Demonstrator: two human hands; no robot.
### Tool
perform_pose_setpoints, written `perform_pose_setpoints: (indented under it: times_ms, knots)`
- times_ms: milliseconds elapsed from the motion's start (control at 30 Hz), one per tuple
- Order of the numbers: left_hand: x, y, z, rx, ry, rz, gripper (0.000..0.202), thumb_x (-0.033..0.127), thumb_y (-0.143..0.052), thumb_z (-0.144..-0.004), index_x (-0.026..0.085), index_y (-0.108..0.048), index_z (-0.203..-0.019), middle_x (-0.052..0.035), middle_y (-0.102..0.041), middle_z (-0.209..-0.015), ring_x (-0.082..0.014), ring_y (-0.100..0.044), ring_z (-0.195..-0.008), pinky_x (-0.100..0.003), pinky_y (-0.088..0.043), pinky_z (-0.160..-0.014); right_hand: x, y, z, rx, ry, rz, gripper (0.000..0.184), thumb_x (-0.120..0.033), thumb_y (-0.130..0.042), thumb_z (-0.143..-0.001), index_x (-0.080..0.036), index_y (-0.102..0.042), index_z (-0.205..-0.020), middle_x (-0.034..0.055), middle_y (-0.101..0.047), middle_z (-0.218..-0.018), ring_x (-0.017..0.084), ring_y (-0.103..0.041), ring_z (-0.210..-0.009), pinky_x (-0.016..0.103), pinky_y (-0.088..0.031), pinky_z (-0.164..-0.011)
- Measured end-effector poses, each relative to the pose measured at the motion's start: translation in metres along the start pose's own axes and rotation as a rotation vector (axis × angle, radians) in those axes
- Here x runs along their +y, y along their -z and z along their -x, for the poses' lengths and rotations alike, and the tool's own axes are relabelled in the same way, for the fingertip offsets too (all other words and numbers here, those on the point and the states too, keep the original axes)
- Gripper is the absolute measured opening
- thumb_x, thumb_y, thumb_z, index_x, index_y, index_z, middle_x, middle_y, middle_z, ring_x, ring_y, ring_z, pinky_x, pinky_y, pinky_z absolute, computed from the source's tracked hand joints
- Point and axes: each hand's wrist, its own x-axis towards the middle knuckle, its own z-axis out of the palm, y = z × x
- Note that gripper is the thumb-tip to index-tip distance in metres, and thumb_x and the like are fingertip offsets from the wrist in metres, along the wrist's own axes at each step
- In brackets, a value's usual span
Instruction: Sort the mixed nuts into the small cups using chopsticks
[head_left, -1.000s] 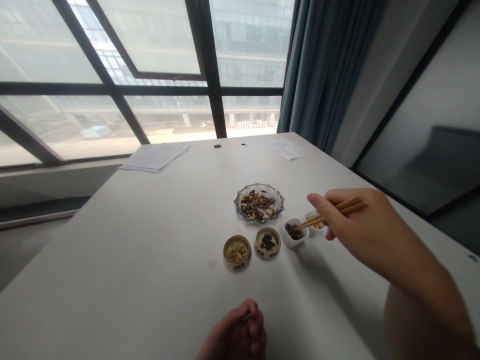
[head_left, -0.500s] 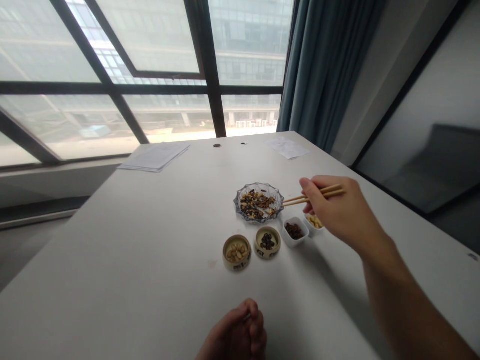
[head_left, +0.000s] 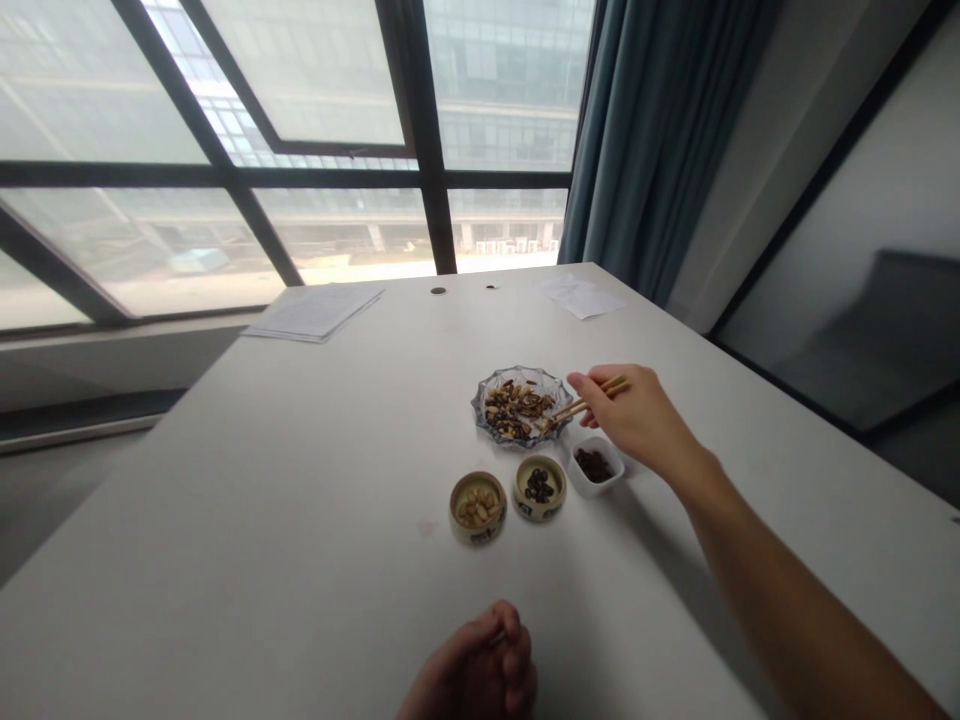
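My right hand (head_left: 637, 415) is closed around a pair of wooden chopsticks (head_left: 616, 386). Their tips reach over the right side of a scalloped clear glass dish (head_left: 480, 425), down at the mixed nuts and seeds (head_left: 517, 408) in it. Whether the tips pinch a piece is too small to tell. Just below my right hand stands a white plastic cup (head_left: 598, 488) with dark brown pieces. To its left are a small round bowl (head_left: 540, 512) of dark beans and another bowl (head_left: 478, 535) of pale tan nuts. My left hand (head_left: 480, 665) rests near the front, fingers curled, nothing visible in it.
A stack of white papers (head_left: 315, 312) lies at the back left and a loose sheet (head_left: 579, 295) at the back right. A dark round disc (head_left: 438, 291) sits near the far edge of the white table (head_left: 300, 480). Beyond are windows and a blue curtain (head_left: 637, 150).
My right hand has moved left with the chopsticks, bringing their tips from the dish's right rim to over its contents. The second white cup is now hidden behind the hand. My left hand stays put.
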Motion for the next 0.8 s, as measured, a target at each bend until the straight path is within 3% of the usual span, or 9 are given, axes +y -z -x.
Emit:
perform_pose_setpoints:
  times_ms: [167, 333, 600, 800]
  knots:
    - [-0.002, 0.001, 0.001, 0.004, -0.015, -0.001, 0.018, 0.036, -0.068, -0.09, 0.019, -0.061, -0.089, 0.0032, -0.051, -0.073, -0.0082, -0.049, -0.061, -0.024, -0.026, -0.061, 0.005, -0.006, -0.004, -0.034, 0.0, 0.008, 0.048, -0.05, -0.058, -0.1, -0.02, -0.061, -0.063, 0.0041, -0.066, -0.056, 0.02, -0.066, -0.053, 0.029, -0.044, -0.055]
    - [-0.002, 0.004, 0.001, 0.006, -0.008, -0.001, 0.018, 0.036, -0.066, -0.091, 0.019, -0.061, -0.089, 0.0029, -0.051, -0.073, -0.0085, -0.049, -0.061, -0.025, -0.026, -0.061, 0.005, -0.008, -0.004, 0.018, 0.039, 0.054, 0.054, -0.054, -0.052, -0.102, -0.02, -0.059, -0.061, 0.003, -0.062, -0.052, 0.018, -0.059, -0.051, 0.03, -0.042, -0.056]
    - [-0.001, 0.002, 0.001, -0.008, -0.004, 0.004, 0.017, 0.035, -0.069, -0.09, 0.019, -0.063, -0.089, 0.0025, -0.053, -0.074, -0.0084, -0.048, -0.062, -0.025, -0.025, -0.061, 0.012, -0.013, -0.008, 0.116, 0.069, 0.07, 0.056, -0.054, -0.049, -0.103, -0.021, -0.053, -0.059, -0.0024, -0.044, -0.05, 0.014, -0.041, -0.049, 0.03, -0.031, -0.052]
    - [0.0, 0.002, 0.001, -0.015, 0.008, 0.007, 0.017, 0.035, -0.07, -0.089, 0.019, -0.063, -0.089, 0.0027, -0.053, -0.074, -0.0084, -0.049, -0.062, -0.024, -0.026, -0.061, 0.007, -0.009, -0.007, 0.178, 0.105, 0.087, 0.057, -0.057, -0.048, -0.104, -0.019, -0.059, -0.062, -0.0007, -0.049, -0.052, 0.015, -0.046, -0.052, 0.031, -0.034, -0.054]
